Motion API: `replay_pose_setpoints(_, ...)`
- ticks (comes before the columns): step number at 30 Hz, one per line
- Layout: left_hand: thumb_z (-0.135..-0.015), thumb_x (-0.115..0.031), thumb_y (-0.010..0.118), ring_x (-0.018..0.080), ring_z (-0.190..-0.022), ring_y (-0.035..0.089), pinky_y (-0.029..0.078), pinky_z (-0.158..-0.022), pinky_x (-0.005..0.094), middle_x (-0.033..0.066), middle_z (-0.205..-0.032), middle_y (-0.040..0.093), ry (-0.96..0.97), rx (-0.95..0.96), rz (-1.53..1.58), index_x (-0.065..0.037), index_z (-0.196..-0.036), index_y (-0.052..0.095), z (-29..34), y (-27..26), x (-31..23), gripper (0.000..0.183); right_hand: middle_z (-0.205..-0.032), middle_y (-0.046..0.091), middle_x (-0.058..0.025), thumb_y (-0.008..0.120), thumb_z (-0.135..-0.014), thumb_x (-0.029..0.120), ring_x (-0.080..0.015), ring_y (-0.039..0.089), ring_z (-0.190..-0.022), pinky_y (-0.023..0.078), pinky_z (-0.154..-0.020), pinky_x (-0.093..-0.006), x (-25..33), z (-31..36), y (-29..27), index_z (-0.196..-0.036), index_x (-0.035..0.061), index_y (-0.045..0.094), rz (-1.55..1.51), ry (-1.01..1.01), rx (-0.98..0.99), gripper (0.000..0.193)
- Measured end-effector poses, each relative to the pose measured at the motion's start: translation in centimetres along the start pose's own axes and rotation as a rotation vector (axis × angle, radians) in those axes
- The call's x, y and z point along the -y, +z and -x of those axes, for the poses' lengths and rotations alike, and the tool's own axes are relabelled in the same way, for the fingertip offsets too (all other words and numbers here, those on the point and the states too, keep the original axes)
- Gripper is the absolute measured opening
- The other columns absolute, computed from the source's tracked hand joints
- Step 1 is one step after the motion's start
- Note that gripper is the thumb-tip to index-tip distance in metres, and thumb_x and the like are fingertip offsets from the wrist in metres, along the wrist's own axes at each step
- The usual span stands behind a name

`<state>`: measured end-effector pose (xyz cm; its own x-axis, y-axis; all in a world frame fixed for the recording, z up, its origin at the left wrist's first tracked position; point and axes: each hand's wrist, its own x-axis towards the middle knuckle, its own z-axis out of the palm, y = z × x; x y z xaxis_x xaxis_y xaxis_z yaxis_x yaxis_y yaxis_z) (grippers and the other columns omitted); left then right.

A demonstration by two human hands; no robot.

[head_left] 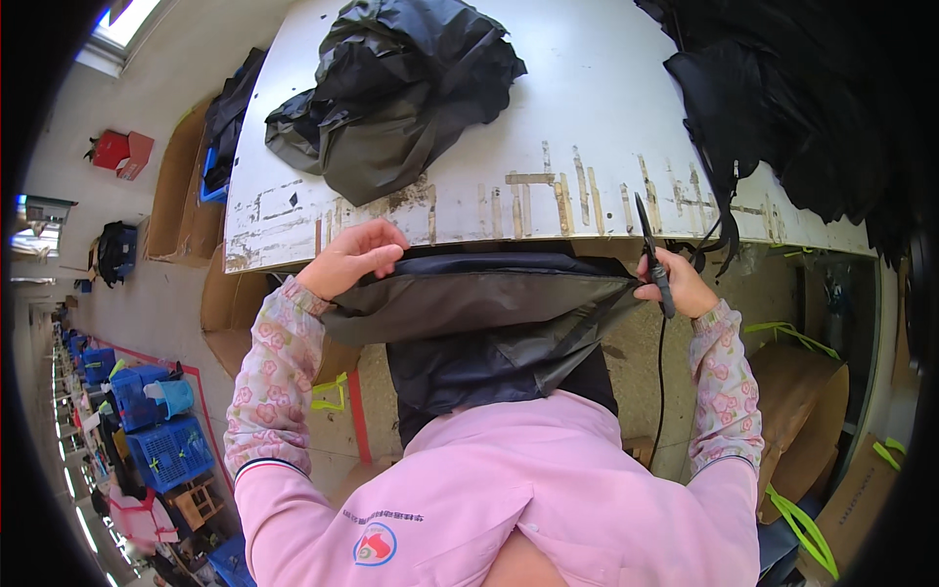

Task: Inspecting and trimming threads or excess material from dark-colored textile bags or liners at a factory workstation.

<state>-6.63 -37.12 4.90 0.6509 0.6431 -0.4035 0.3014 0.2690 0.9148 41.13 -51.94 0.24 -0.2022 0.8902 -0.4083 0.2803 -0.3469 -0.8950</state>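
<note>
A dark grey and black fabric piece, thin and shiny, stretches between my hands just in front of the table's near edge and drapes over my lap. My left hand is closed at its upper left end, thumb and fingers close together; part of the grip is hidden. At the other end, my right hand holds slim black scissors, their pointed end directed away from me. The fingertips of this hand also meet the fabric's right corner. Below the scissors hangs a thin black cord; whether it joins them I cannot tell.
On the worn white table lies a crumpled dark fabric heap. A larger black fabric pile hangs over its right side. Cardboard boxes stand left of the table; blue crates sit on the floor farther left.
</note>
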Motion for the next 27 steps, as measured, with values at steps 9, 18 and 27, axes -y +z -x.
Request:
replay_pose_setpoints(9,-0.077,-0.016,0.078,0.0171,-0.086,0.054,0.045,-0.078,0.0293,0.0058,-0.09,0.058,0.268,-0.022,-0.679,-0.004,-0.094,0.061,-0.4,2.1,2.1,0.026,-0.081,0.054,0.0019,0.082,-0.071,0.007,-0.0072,0.05,-0.073,0.043,-0.066,-0.0226,-0.6,-0.1,0.0,-0.093,0.0058,0.055,0.078,0.011,-0.047,0.035)
replay_pose_setpoints(18,-0.082,-0.004,0.071,0.0021,-0.075,0.048,0.041,-0.069,0.0189,-0.0058,-0.081,0.056,0.052,0.025,-0.137,-0.004,-0.09,0.057,1.2,2.7,1.3,0.016,-0.073,0.06,-0.0069,0.087,-0.062,0.025,-0.0259,0.059,-0.067,0.046,-0.062,-0.0331,4.9,-1.2,3.7,-0.087,0.0033,0.054,0.656,-0.249,-0.334,0.047)
replay_pose_setpoints(27,-0.082,-0.005,0.07,0.0023,-0.078,0.051,0.042,-0.071,0.0182,-0.0049,-0.085,0.06,0.078,0.027,-0.007,-0.003,-0.093,0.062,2.0,4.0,0.3,0.014,-0.079,0.059,-0.0083,0.085,-0.054,0.048,-0.0301,0.056,-0.073,0.038,-0.07,-0.0387,13.4,-3.6,11.1,-0.092,0.0041,0.055,0.938,-0.602,0.008,0.065)
